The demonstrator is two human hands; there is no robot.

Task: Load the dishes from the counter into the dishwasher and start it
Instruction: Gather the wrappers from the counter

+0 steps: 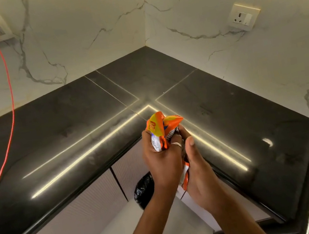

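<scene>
A probable detergent pouch (157, 125) is being gripped by the left hand (162, 160) and right hand (200, 176); loading is being judged finished, starting pending.

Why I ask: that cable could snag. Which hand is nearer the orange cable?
Left. The left hand grips the packet on the side toward the orange cable, well apart from it; the right hand holds the packet's other side, farther away.
</scene>
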